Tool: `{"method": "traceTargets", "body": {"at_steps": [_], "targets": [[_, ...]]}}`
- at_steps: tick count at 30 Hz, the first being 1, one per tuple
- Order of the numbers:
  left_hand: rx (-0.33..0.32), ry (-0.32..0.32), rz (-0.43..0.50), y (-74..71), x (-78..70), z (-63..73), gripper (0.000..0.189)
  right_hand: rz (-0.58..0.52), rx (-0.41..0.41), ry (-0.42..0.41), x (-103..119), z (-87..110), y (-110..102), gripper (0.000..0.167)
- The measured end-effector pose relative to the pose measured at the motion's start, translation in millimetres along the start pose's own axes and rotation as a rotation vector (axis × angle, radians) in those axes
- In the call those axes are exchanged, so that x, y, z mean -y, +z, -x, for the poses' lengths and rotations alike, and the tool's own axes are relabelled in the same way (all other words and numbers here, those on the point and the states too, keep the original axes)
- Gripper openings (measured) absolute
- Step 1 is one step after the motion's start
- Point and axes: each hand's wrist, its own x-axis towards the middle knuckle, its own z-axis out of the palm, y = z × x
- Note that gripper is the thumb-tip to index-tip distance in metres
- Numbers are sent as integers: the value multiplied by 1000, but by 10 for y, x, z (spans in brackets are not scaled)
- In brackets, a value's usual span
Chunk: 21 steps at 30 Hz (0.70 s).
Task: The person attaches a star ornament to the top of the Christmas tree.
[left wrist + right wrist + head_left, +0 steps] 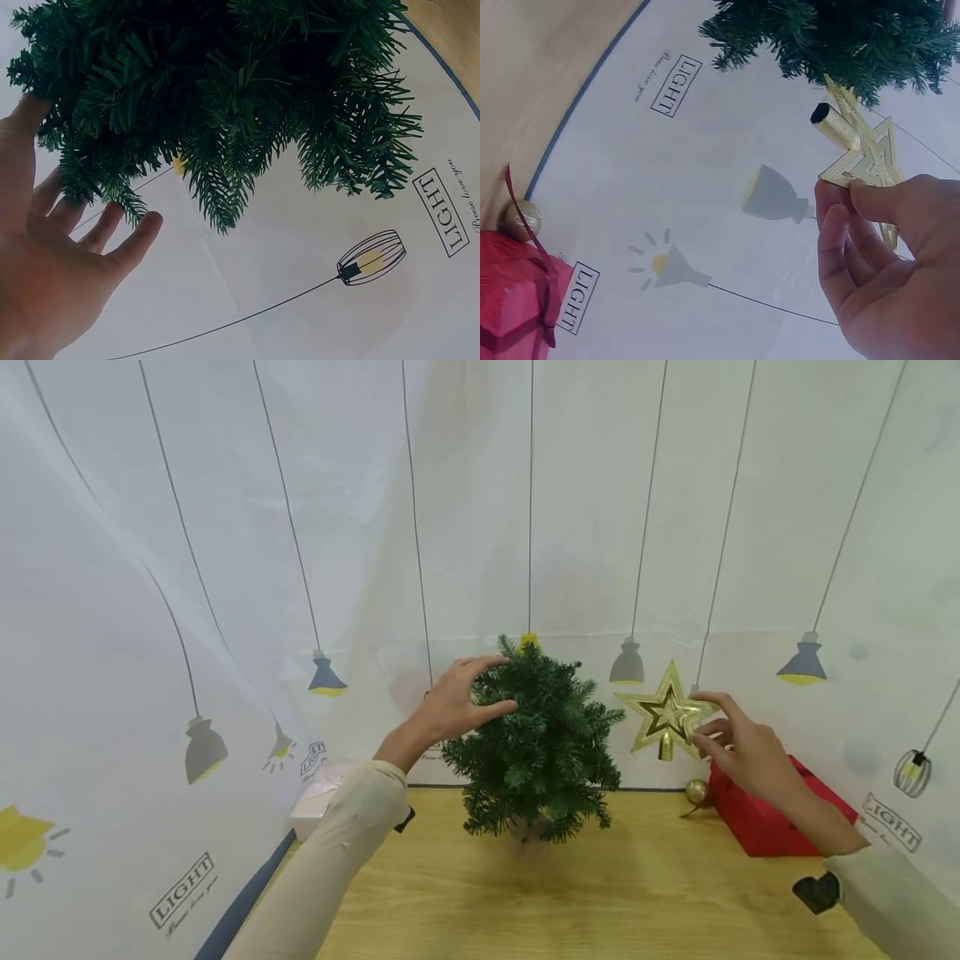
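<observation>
A small green artificial Christmas tree (536,752) stands upright on the table. My left hand (459,697) is at the tree's upper left side, thumb and fingers spread apart around its top branches. In the left wrist view the fingertips of that left hand (67,247) are partly hidden by the needles; whether they touch is hard to tell. To the right of the tree, my right hand (750,756) pinches a gold star tree topper (670,712) by one side point. The star's hollow tube base points down in the head view, and the right wrist view shows the tube's opening.
A red gift box (757,822) with a gold ball ornament (697,792) beside it sits at the table's right rear. On the left stands a pale pink box (315,802). Behind the wooden table (450,893) hangs a white backdrop (480,527) printed with lamps.
</observation>
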Motion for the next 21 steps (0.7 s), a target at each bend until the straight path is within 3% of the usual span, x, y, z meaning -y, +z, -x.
{"method": "traceTargets", "body": {"at_steps": [21], "targets": [[19, -8, 8, -3, -2, -25, 75, 41, -63, -56, 179, -313, -211, 68]]}}
